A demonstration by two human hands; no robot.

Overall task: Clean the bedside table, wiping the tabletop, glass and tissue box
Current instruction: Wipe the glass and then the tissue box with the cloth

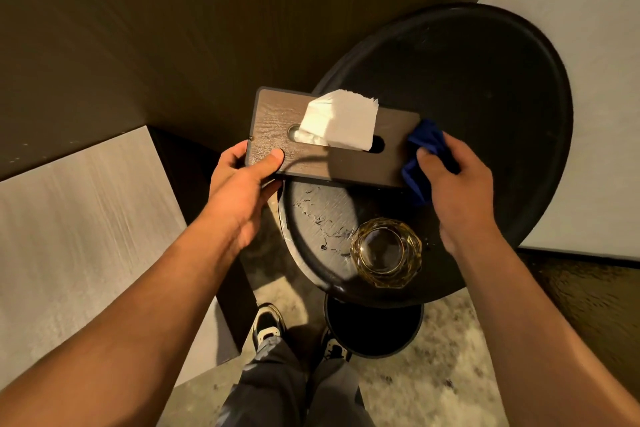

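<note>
A dark wood-grain tissue box (pixel 277 125) with a white tissue (pixel 341 123) sticking out of its slot is held above the left part of the round black bedside table (pixel 485 87). My left hand (pixel 247 177) grips the box's left end, thumb on top. My right hand (pixel 457 184) holds a bunched blue cloth (pixel 426 146) pressed against the box's right end. A clear faceted glass (pixel 386 251) with a gold-tinted rim stands upright on the table's near edge, below the box. Wet streaks mark the tabletop left of the glass.
A dark wood-panelled wall rises behind the table. A light bed surface (pixel 69 225) lies at the left and another pale surface (pixel 588 45) at the right. The table's round black base (pixel 374 329) and my shoes (pixel 268 322) are on the mottled floor.
</note>
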